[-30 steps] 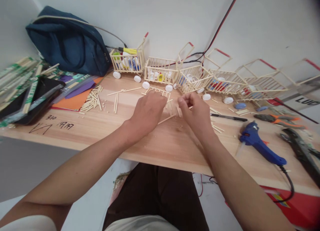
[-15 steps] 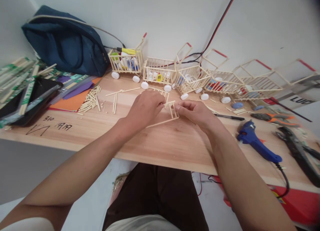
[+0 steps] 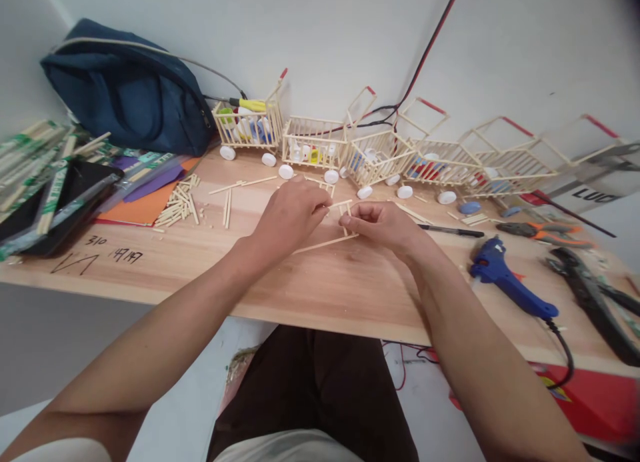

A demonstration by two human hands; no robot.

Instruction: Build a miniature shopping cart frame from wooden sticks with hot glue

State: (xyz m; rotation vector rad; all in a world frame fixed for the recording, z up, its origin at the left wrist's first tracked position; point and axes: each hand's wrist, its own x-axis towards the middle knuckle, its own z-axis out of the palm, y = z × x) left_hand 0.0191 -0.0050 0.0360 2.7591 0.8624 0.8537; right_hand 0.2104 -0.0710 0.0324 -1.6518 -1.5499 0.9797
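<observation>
A small frame of thin wooden sticks [image 3: 326,243] lies on the wooden table [image 3: 300,289] between my hands. My left hand [image 3: 295,212] is closed over the frame's left side, thumb and fingers pinching its upper stick. At the frame's right end, my right hand [image 3: 373,221] pinches one of the short crosspieces between thumb and forefinger. More joined sticks [image 3: 323,184] show just behind my left hand. Part of the frame is hidden under my left palm.
Several stick-built carts with white wheels [image 3: 247,125] line the wall. Cut sticks [image 3: 183,202] and a blue bag [image 3: 135,89] are at left. On the right lie a blue glue gun [image 3: 515,282], orange-handled pliers [image 3: 545,232], a black pen [image 3: 453,231] and a black hand tool [image 3: 593,302].
My right hand has shifted slightly left, its thumb and forefinger now on the frame's crosspieces. My left hand stays almost in place. The camera view has turned a little.
</observation>
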